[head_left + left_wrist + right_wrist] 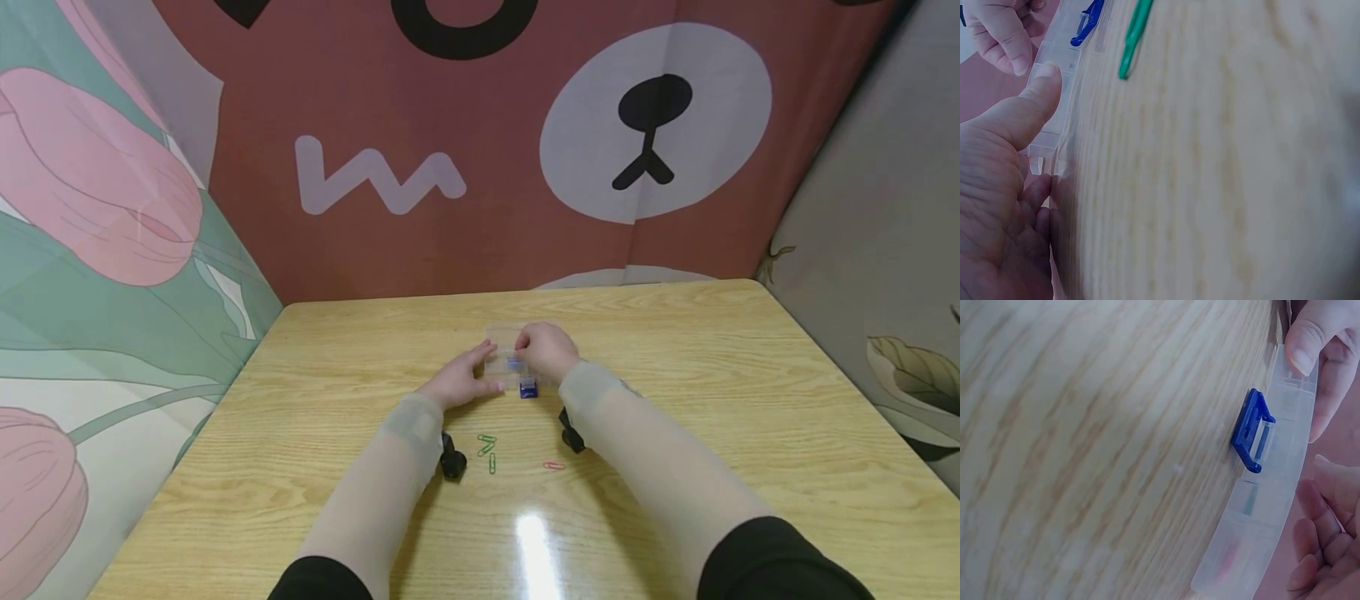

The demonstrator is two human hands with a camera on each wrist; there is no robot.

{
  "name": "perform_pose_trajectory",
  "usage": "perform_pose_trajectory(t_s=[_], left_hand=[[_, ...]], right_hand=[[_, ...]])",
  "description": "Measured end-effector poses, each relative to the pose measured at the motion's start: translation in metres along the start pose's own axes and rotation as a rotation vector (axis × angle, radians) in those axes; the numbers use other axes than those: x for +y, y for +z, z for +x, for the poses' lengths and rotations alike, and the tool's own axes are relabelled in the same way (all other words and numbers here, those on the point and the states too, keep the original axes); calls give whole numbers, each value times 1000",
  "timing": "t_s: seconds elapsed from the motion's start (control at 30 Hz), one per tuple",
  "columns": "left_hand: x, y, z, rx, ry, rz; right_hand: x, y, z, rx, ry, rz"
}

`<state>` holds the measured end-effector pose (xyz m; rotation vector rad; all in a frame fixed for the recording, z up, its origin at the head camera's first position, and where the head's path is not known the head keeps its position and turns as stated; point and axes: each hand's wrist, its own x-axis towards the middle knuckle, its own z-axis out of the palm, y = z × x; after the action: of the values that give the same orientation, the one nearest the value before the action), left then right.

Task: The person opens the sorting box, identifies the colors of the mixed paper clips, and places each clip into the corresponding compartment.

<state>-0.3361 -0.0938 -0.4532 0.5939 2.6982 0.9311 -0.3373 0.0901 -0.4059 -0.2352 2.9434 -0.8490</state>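
My left hand (467, 379) spread against clear box (1272, 515); right hand (551, 350) curled, can't tell if pinching; pink piece (1229, 561) inside, right-wrist view only.

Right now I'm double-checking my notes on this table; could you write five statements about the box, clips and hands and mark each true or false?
1. The left hand is at the left end of the clear box. True.
2. The box's latch is red. False: the latch is blue.
3. Green paper clips lie on the table. True.
4. In the head view, the pink paper clip lies left of the green ones. False: the pink paper clip lies to their right.
5. The right hand lies flat on the table, far from the box. False: the right hand is at the box.
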Motion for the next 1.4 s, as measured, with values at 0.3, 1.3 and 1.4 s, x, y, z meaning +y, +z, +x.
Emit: perform_pose_trajectory(t_s=[0.3, 1.3, 1.4], left_hand=[[2, -1, -1, -2, -11, -11], [-2, 1, 1, 6, 1, -12], [0, 1, 1, 4, -6, -12]], right_hand=[[3, 0, -2, -2, -50, -6], [8, -10, -41, -80, -150, 109], [8, -10, -47, -94, -156, 111]])
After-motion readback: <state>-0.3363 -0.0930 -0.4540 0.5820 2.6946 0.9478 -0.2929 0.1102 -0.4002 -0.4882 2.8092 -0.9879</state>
